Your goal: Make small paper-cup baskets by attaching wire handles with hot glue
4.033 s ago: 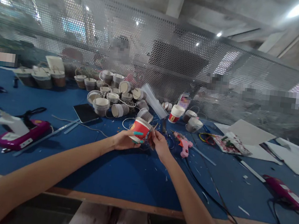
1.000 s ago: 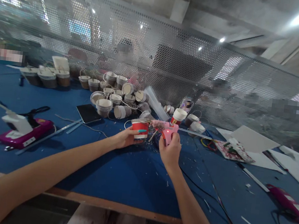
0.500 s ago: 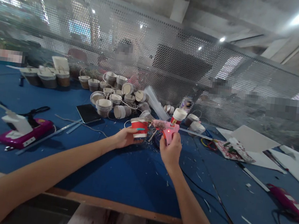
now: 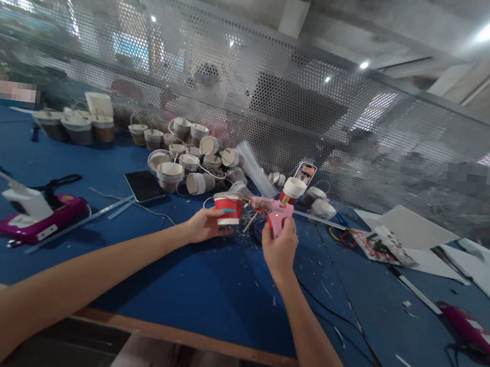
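Observation:
My left hand (image 4: 205, 225) is closed around a red paper cup (image 4: 227, 209) with a white rim and a thin loop handle, held just above the blue table. My right hand (image 4: 280, 244) grips a pink glue gun (image 4: 278, 211) by its handle. A long clear glue stick (image 4: 318, 219) runs out of its back end to the right. The gun's nozzle points left, close to the cup's rim; whether it touches cannot be made out. Behind the gun stands a stack of paper cups (image 4: 293, 189), red below and white above.
Several small cup buckets (image 4: 199, 184) are heaped at the back. A black phone (image 4: 144, 186) lies on the left near a purple power strip (image 4: 39, 218). On the right are white sheets (image 4: 418, 225), a plastic bag (image 4: 384, 245) and another purple power strip (image 4: 472, 333). A perforated screen (image 4: 237, 99) stands behind.
Almost nothing has moved. Both hands keep the cup and the glue gun in nearly the same place, nozzle by the rim.

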The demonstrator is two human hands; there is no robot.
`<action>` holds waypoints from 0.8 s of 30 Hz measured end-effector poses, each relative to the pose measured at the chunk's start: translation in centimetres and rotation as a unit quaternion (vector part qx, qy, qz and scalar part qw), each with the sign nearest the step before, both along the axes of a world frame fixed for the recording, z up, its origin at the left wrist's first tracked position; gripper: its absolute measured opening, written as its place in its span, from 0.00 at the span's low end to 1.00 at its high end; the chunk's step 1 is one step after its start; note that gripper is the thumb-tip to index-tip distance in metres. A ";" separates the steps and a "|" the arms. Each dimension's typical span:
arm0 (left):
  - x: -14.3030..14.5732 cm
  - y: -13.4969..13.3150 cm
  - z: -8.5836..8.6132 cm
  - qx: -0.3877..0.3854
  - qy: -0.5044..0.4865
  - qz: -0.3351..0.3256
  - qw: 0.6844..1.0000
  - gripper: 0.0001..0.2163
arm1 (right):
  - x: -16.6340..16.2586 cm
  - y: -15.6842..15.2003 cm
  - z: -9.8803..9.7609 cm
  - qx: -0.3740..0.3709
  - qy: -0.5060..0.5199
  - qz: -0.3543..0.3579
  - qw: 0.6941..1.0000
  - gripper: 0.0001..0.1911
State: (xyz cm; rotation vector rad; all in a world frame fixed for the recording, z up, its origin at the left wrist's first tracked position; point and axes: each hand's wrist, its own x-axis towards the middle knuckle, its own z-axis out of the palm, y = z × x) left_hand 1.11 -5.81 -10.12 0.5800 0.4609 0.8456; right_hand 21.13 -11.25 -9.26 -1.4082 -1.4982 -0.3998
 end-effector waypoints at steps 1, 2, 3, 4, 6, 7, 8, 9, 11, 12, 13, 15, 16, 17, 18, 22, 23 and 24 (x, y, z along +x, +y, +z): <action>0.0 0.0 0.1 -0.003 -0.001 0.001 1.000 0.16 | 0.0 0.0 0.0 0.000 0.001 0.001 1.000 0.07; 0.0 0.0 0.1 -0.004 -0.003 0.000 1.000 0.16 | 0.0 0.0 0.1 0.001 0.003 0.003 1.000 0.07; 0.0 0.0 0.1 -0.004 -0.006 -0.001 1.000 0.16 | -0.1 -0.1 0.1 0.002 0.004 0.005 1.000 0.07; 0.0 0.0 0.1 -0.003 -0.008 -0.005 1.000 0.16 | -0.1 -0.1 0.1 0.004 0.005 0.006 1.000 0.07; 0.0 0.0 0.0 -0.001 -0.013 -0.011 1.000 0.15 | -0.1 -0.1 0.2 0.005 0.006 0.006 1.000 0.07; -0.1 0.1 0.0 -0.001 -0.015 -0.015 1.000 0.15 | -0.1 -0.1 0.2 0.003 0.006 0.005 1.000 0.07; -0.1 0.1 0.0 -0.001 -0.015 -0.016 1.000 0.14 | -0.1 -0.1 0.2 0.000 0.006 0.003 1.000 0.07; -0.1 0.1 0.0 -0.002 -0.014 -0.017 1.000 0.14 | -0.1 -0.1 0.2 -0.003 0.005 0.002 1.000 0.07; -0.2 0.0 0.1 -0.005 -0.011 -0.018 1.000 0.14 | -0.1 -0.1 0.2 -0.008 0.006 0.000 1.000 0.07; -0.2 0.0 0.2 -0.006 -0.010 -0.019 1.000 0.14 | -0.1 -0.1 0.2 -0.009 0.008 0.001 1.000 0.07; -0.2 -0.1 0.3 -0.008 -0.010 -0.019 1.000 0.14 | -0.1 -0.1 0.2 -0.010 0.010 0.003 1.000 0.07; -0.2 -0.2 0.4 -0.014 -0.008 -0.015 1.000 0.14 | -0.1 -0.1 0.2 -0.011 0.014 0.006 1.000 0.07; -0.2 -0.2 0.5 -0.017 -0.008 -0.013 1.000 0.13 | -0.1 -0.1 0.2 -0.011 0.015 0.007 1.000 0.07; -0.2 -0.2 0.5 -0.020 -0.007 -0.012 1.000 0.13 | -0.1 -0.1 0.2 -0.012 0.016 0.008 1.000 0.07; -0.2 -0.2 0.5 -0.021 -0.007 -0.011 1.000 0.12 | -0.1 -0.1 0.1 -0.014 0.016 0.007 1.000 0.07; -0.2 0.0 0.3 -0.020 -0.011 -0.015 1.000 0.13 | -0.1 -0.1 0.1 -0.017 0.019 0.004 1.000 0.07; -0.3 0.0 0.3 -0.021 -0.010 -0.015 1.000 0.13 | -0.1 -0.1 0.1 -0.018 0.020 0.004 1.000 0.07; -0.3 0.0 0.2 -0.022 -0.009 -0.015 1.000 0.13 | 0.0 -0.1 0.1 -0.018 0.022 0.005 1.000 0.07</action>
